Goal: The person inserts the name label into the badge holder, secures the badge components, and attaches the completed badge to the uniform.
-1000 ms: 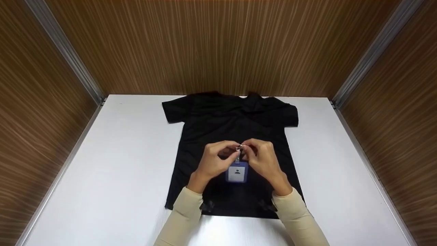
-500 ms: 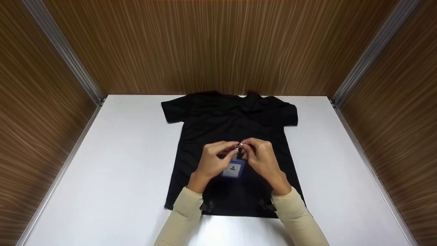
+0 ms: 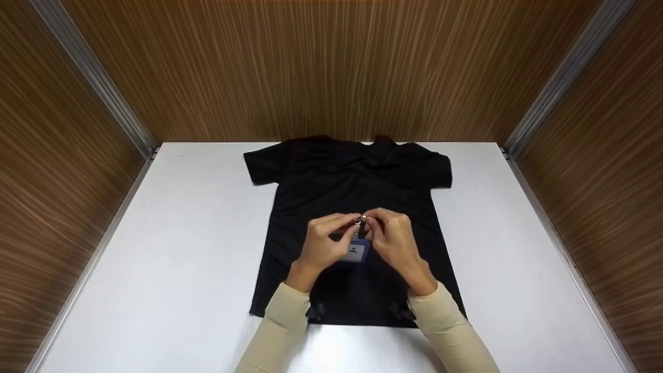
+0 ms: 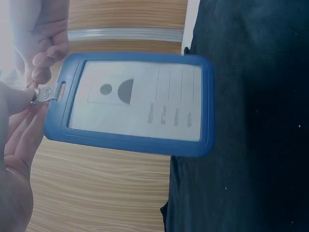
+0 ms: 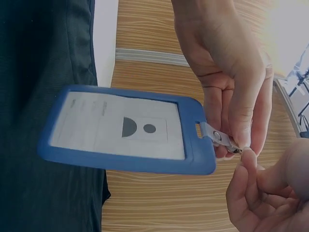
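Note:
An ID badge in a blue holder (image 4: 129, 145) hangs from a short clear strap (image 5: 218, 137) with a small metal clip (image 3: 361, 219) on its end. My left hand (image 3: 322, 244) pinches the clip between thumb and fingers, just above the strap. From the other side, my right hand (image 3: 398, 242) grips the clip's far end with thumb and index fingertip. Fingertips cover most of the clip, so its jaws cannot be made out. Under both hands lies a black T-shirt (image 3: 357, 191), spread flat with its collar away from me. The badge hangs in front of the shirt.
The shirt lies on a white table (image 3: 207, 233) that extends to both sides of it. Wood-grain panels (image 3: 331, 67) stand at the back and both sides, joined by metal corner strips (image 3: 98, 77).
The badge holder has swung left and away from me, with its lower end foreshortened. The metal clip has turned slightly between my fingertips. Both hands keep nearly the same place.

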`<state>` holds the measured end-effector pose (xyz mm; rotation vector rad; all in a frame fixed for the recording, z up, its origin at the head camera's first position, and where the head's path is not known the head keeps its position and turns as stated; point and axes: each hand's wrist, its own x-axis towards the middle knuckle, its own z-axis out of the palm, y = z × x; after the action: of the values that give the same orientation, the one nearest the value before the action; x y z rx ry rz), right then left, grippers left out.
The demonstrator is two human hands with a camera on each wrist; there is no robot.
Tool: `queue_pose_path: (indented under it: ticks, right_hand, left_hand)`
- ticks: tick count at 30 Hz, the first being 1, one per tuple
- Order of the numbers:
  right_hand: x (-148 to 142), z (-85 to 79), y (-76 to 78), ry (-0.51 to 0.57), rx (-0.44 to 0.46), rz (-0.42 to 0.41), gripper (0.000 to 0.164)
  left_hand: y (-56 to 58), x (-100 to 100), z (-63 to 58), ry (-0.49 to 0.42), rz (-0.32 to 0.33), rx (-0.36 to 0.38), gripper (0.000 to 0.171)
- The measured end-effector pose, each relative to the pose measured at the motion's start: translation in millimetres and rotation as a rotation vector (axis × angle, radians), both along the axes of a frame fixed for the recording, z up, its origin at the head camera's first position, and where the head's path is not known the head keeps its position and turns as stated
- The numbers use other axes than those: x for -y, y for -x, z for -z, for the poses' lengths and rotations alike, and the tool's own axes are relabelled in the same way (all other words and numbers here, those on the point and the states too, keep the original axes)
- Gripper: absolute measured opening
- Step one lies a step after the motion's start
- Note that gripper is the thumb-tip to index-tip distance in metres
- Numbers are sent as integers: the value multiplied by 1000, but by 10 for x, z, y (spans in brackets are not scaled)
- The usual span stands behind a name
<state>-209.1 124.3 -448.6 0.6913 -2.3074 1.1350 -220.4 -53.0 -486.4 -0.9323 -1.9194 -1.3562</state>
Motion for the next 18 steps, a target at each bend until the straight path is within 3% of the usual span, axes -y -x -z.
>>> queue_pose_path:
  ticks: [18]
  right_hand:
    - [38, 43, 7, 10, -20, 33, 10]
  left_hand:
    - [12, -61, 63, 3, -99, -84, 17]
